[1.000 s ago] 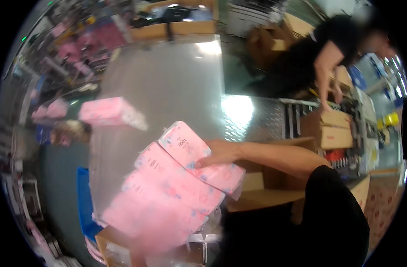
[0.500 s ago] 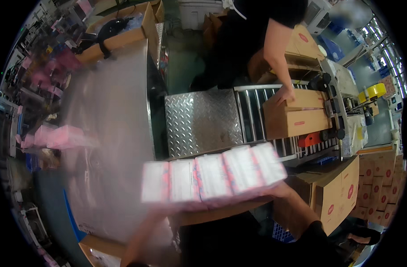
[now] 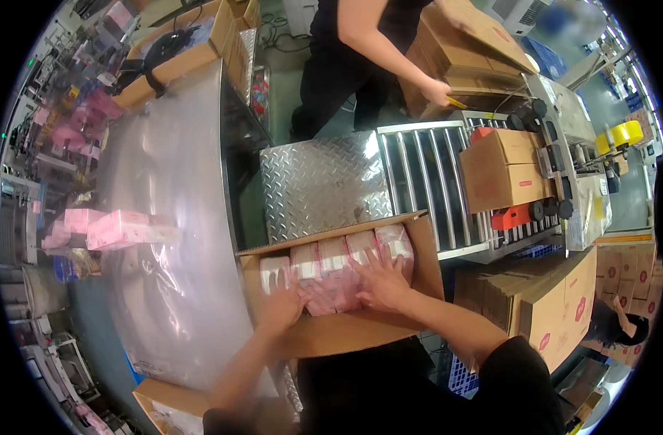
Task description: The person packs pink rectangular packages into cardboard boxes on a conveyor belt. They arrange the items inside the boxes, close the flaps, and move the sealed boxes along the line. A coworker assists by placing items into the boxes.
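Your left hand [image 3: 282, 303] is over the left part of the open carton [image 3: 357, 335], just below the middle of the frame. Its fingers are spread, with gaps between them, and they lie flat over the lower-left part of the row of pink-and-white packs [image 3: 333, 254] inside. Your right hand [image 3: 383, 284] is to the right of it, also with its fingers fanned wide, laid over the right half of the row. Neither hand pinches a pack; how hard they press, you cannot tell from this view. Your hands are apart from each other, with pink wrapping showing between them.

The packs stand side by side within the carton's walls, pale sides up, five across, the leftmost partly behind your left fingers. The carton sits just below the diamond-plate platform [image 3: 324, 190] at the centre of the frame. To your left, the shiny tabletop [image 3: 175, 290] bears more pink packs [image 3: 119, 229] at its left edge. In the upper right, another carton [image 3: 516, 181] sits on the roller conveyor [image 3: 420, 177], and a co-worker's hand [image 3: 438, 92] holds something thin and yellow near the conveyor's upper edge.
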`<state>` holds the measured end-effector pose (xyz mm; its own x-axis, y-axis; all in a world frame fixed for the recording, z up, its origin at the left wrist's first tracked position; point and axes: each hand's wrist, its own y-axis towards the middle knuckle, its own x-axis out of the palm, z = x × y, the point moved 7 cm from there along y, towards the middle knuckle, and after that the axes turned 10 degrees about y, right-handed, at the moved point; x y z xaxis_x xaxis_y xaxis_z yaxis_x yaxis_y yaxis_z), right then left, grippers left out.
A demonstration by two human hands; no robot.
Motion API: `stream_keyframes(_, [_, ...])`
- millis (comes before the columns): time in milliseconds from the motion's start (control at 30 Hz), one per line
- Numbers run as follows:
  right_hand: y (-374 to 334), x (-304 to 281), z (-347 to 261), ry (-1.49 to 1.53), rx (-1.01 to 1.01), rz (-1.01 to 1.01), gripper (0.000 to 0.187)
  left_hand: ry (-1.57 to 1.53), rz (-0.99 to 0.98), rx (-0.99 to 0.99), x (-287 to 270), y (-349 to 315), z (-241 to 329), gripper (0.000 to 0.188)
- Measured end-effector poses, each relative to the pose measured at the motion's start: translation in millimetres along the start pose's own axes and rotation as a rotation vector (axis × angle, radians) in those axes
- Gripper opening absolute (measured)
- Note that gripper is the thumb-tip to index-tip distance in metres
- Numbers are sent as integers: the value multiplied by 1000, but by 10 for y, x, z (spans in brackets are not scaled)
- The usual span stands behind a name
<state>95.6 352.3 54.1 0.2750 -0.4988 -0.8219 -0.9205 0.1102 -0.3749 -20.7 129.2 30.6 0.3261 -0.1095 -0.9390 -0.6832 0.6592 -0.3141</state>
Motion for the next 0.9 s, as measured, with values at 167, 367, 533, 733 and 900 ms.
stream_keyframes(167, [472, 465, 156, -64, 66, 6, 75, 269, 75, 40, 306, 452, 75, 65])
stream_keyframes(367, [1035, 873, 486, 61, 155, -37, 67, 137, -178, 18, 667, 1063, -128, 57])
stream_keyframes(533, [1276, 1442, 842, 160, 202, -96, 78, -137, -234, -6, 897, 1365, -166, 46])
stream_keyframes(733, [1096, 1418, 934, 73, -27, -88, 69, -91, -79, 38, 594, 1158, 67, 35])
stream_keyframes(900, [706, 1007, 417, -108, 99, -292, 88, -251, 365, 20, -831, -192, -295, 33])
